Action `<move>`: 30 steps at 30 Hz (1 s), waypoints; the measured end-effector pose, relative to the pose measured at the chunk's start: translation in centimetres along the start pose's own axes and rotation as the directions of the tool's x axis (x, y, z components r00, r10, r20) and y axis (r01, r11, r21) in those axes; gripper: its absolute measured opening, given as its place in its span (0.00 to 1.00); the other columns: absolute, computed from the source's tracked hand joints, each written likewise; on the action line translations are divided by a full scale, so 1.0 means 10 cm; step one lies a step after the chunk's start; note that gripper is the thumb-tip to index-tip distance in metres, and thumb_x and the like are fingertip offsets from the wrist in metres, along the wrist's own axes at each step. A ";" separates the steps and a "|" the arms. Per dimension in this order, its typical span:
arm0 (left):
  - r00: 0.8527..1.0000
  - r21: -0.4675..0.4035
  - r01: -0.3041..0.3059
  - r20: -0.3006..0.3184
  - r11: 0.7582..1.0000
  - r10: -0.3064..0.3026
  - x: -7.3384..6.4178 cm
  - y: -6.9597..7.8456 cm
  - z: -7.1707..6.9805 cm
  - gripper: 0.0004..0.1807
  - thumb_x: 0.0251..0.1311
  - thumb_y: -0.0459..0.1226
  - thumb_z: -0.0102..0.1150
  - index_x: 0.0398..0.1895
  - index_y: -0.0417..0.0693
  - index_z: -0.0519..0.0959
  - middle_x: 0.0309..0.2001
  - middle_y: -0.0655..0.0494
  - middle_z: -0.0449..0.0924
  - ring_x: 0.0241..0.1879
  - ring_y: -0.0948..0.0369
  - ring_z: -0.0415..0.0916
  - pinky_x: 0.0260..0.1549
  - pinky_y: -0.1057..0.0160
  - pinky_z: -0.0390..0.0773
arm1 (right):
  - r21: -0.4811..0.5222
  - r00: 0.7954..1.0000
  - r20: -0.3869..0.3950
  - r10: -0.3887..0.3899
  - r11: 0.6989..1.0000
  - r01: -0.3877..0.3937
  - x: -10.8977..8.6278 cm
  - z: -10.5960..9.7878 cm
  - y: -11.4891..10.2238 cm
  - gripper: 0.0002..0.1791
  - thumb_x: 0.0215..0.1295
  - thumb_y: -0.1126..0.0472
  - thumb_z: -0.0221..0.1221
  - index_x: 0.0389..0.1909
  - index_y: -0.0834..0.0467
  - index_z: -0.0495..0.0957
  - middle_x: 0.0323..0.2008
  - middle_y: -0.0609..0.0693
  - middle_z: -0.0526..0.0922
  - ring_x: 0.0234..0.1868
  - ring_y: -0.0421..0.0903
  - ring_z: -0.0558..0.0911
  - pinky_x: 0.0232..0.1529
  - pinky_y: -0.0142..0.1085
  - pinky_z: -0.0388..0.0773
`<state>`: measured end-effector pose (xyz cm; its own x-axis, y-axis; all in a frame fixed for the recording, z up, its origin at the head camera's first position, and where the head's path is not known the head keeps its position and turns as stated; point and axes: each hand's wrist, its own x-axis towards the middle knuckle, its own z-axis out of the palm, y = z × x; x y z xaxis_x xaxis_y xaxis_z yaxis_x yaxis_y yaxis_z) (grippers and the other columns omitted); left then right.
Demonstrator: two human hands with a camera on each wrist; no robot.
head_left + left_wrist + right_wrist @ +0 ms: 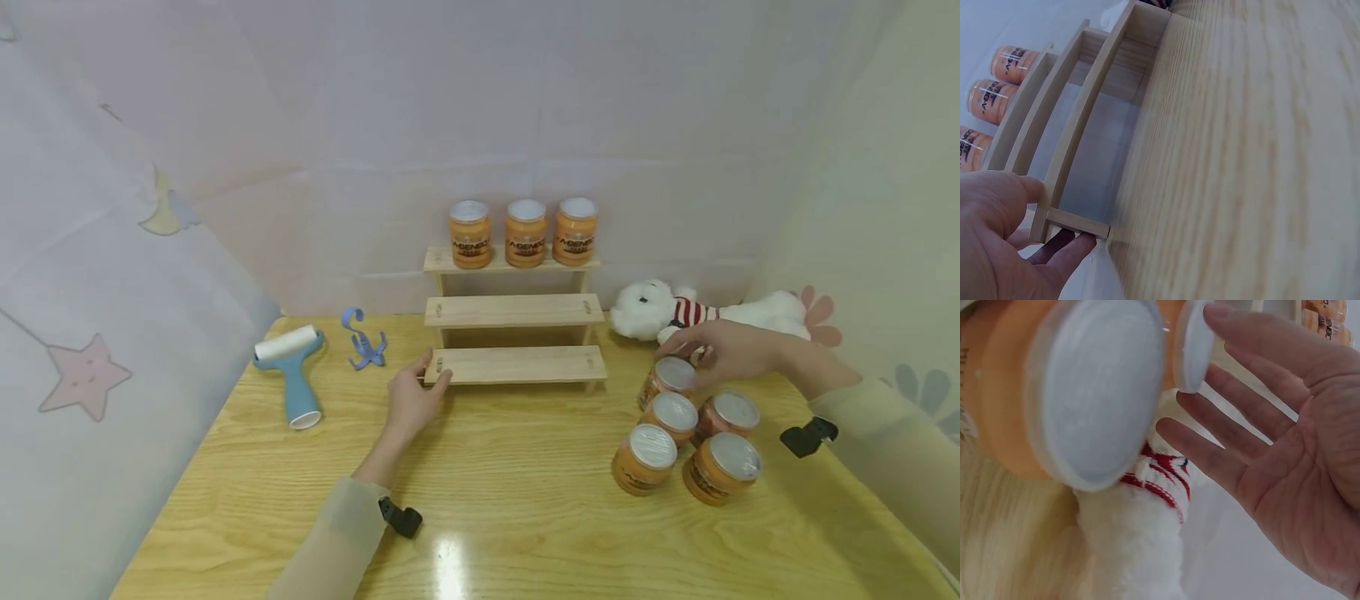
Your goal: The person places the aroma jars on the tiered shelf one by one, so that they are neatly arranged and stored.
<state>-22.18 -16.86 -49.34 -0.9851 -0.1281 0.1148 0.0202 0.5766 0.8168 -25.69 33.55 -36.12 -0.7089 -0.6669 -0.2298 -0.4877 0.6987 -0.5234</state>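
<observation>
My left hand point(411, 402) grips the left end of the lowest step of a three-step wooden display rack point(517, 365). In the left wrist view the thumb lies by the shelf board and the fingers point(1075, 256) curl against the side piece. My right hand point(723, 343) reaches over the farthest orange jar point(672, 375) of a cluster on the right. Its fingers are spread and fairly straight in the right wrist view, beside that jar's pale lid point(1194, 347); contact cannot be made out. Three similar labelled jars point(525, 237) stand upright on the rack's top step.
Several other jars point(645, 458) stand close together by my right forearm. A white plush toy point(645, 310) with a red-striped top lies behind them against the wall cloth. On the left are a blue lint roller point(300, 396) and a blue hook point(367, 350).
</observation>
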 end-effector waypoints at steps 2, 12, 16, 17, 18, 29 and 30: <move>1.000 -0.001 0.002 0.002 1.000 -0.002 0.00 0.00 0.00 0.36 0.73 0.47 0.66 0.78 0.42 0.69 0.75 0.40 0.73 0.64 0.44 0.79 0.33 0.63 0.81 | -0.008 1.000 0.008 -0.007 1.000 0.007 0.00 0.03 0.01 0.28 0.65 0.58 0.75 0.66 0.51 0.81 0.61 0.48 0.86 0.61 0.56 0.85 0.55 0.47 0.87; 1.000 0.014 -0.011 -0.008 1.000 0.011 0.00 0.00 0.00 0.36 0.73 0.45 0.67 0.78 0.42 0.69 0.72 0.38 0.76 0.46 0.47 0.83 0.26 0.71 0.77 | -0.088 1.000 -0.020 0.001 0.996 -0.003 0.08 0.13 0.00 0.28 0.58 0.64 0.75 0.62 0.52 0.83 0.57 0.47 0.86 0.55 0.49 0.85 0.51 0.47 0.87; 1.000 0.014 -0.005 -0.016 1.000 0.005 0.00 0.00 0.00 0.36 0.72 0.46 0.67 0.78 0.42 0.70 0.72 0.39 0.77 0.51 0.47 0.84 0.29 0.69 0.79 | -0.156 0.994 -0.082 -0.065 0.986 0.052 0.11 0.14 0.01 0.26 0.54 0.66 0.76 0.55 0.51 0.84 0.51 0.43 0.86 0.48 0.44 0.83 0.43 0.42 0.87; 1.000 0.012 -0.003 -0.018 1.000 0.003 0.01 0.01 0.00 0.36 0.72 0.46 0.67 0.78 0.43 0.70 0.72 0.39 0.77 0.52 0.47 0.84 0.29 0.69 0.79 | -0.168 0.993 -0.091 -0.079 0.984 0.063 0.12 0.14 0.01 0.26 0.53 0.67 0.76 0.55 0.51 0.84 0.51 0.44 0.86 0.47 0.43 0.83 0.42 0.40 0.86; 1.000 0.010 -0.003 -0.018 1.000 0.003 0.01 0.01 0.00 0.36 0.72 0.46 0.68 0.78 0.42 0.70 0.72 0.39 0.77 0.52 0.47 0.84 0.28 0.69 0.79 | -0.175 0.991 -0.097 -0.087 0.982 0.069 0.13 0.14 0.01 0.26 0.52 0.67 0.76 0.54 0.52 0.84 0.51 0.45 0.86 0.47 0.44 0.83 0.41 0.39 0.86; 1.000 -0.017 0.000 0.000 1.000 0.000 0.00 0.02 0.01 0.36 0.73 0.45 0.66 0.79 0.42 0.68 0.73 0.37 0.75 0.47 0.46 0.85 0.23 0.71 0.75 | -0.221 0.987 -0.138 -0.078 0.974 0.046 0.20 -0.05 -0.11 0.26 0.48 0.61 0.80 0.49 0.49 0.83 0.43 0.43 0.82 0.40 0.42 0.78 0.35 0.33 0.79; 1.000 -0.019 0.002 0.002 1.000 -0.002 -0.01 0.02 0.01 0.36 0.73 0.45 0.66 0.79 0.42 0.68 0.73 0.37 0.75 0.45 0.47 0.85 0.23 0.72 0.75 | -0.221 0.986 -0.142 -0.085 0.974 0.052 0.21 -0.07 -0.14 0.26 0.48 0.61 0.80 0.48 0.49 0.82 0.43 0.43 0.82 0.40 0.42 0.78 0.35 0.34 0.80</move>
<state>-22.14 -16.64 -49.24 -0.9856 -0.1272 0.1117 0.0215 0.5607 0.8277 -26.88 31.39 -35.29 -0.7298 -0.6805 -0.0660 -0.6247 0.7030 -0.3400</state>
